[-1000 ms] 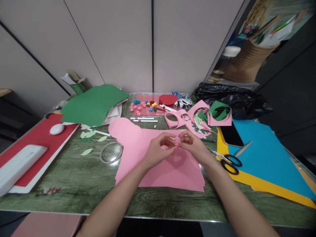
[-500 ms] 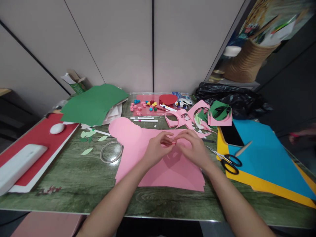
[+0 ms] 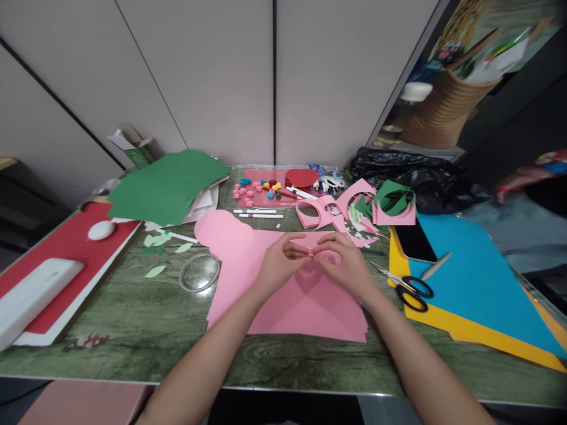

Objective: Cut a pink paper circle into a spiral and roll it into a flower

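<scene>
Above the pink paper sheets (image 3: 239, 289), my left hand (image 3: 282, 260) and my right hand (image 3: 348, 262) meet fingertip to fingertip. Both pinch a small curled pink piece (image 3: 310, 254), which looks like a rolled paper flower and is partly hidden by the fingers. Pink paper circles (image 3: 219, 230) overlap the sheets' upper left corner. Similar small rolled pieces (image 3: 250, 193) in pink, blue and yellow lie further back on a clear plastic sheet. Scissors with black handles (image 3: 411, 292) rest to the right of my right hand, and a roll of tape (image 3: 199, 273) lies left of the sheets.
Pink and green cut-out scraps (image 3: 316, 215) are heaped behind my hands. Blue paper (image 3: 478, 271) with a phone (image 3: 415, 239) is at right, green paper (image 3: 168, 186) at back left. White markers (image 3: 261, 216) and pale green leaves (image 3: 156, 271) lie about. Another person's arm (image 3: 520, 177) shows at far right.
My fingertips have shifted slightly around the small pink piece, which shows a bit more now. At the far right, the other person has come further into view.
</scene>
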`<control>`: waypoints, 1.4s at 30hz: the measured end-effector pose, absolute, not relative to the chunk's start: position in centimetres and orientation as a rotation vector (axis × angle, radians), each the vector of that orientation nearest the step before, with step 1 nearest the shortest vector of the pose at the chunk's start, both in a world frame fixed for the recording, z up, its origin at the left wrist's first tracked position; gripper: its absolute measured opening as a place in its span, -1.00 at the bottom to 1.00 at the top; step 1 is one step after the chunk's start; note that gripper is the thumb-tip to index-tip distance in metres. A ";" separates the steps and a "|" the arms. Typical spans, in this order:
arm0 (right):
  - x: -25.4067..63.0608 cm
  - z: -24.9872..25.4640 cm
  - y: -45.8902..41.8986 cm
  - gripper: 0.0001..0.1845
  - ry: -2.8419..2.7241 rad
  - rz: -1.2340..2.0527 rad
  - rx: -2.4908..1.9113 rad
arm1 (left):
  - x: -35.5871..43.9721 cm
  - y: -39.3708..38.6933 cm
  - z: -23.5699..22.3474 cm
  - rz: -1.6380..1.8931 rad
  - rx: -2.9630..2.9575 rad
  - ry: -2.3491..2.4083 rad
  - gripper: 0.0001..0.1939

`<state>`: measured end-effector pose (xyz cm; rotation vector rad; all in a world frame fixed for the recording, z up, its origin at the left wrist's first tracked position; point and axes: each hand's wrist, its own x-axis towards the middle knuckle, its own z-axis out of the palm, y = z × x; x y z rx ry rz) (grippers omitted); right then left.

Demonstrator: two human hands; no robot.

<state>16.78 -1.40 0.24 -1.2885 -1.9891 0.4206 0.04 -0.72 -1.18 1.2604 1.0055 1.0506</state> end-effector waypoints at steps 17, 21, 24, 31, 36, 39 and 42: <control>16.5 -0.7 -1.7 -0.83 -2.136 0.173 -1.290 | 0.4 -1.5 -0.7 1.009 1.723 1.240 -0.57; 16.6 -0.6 -1.7 -0.82 -2.147 0.150 -1.267 | 0.4 -1.6 -0.8 1.017 1.734 1.188 -0.51; 16.7 -0.1 -1.7 -0.85 -2.083 0.219 -1.228 | 0.5 -1.5 -0.6 1.072 1.559 1.103 -0.51; 16.8 0.8 -1.5 -0.92 -1.878 0.499 -1.167 | 0.6 -1.2 -0.2 1.178 1.281 0.873 -0.49; 16.7 0.6 -1.5 -0.92 -1.905 0.524 -1.178 | 0.5 -1.4 -0.2 1.180 1.397 0.970 -0.52; 16.6 0.2 -1.5 -0.88 -1.997 0.429 -1.211 | 0.4 -1.6 -0.3 1.126 1.649 1.078 -0.52; 16.6 -0.2 -1.7 -0.84 -2.110 0.287 -1.253 | 0.3 -1.6 -0.7 1.031 1.857 1.152 -0.46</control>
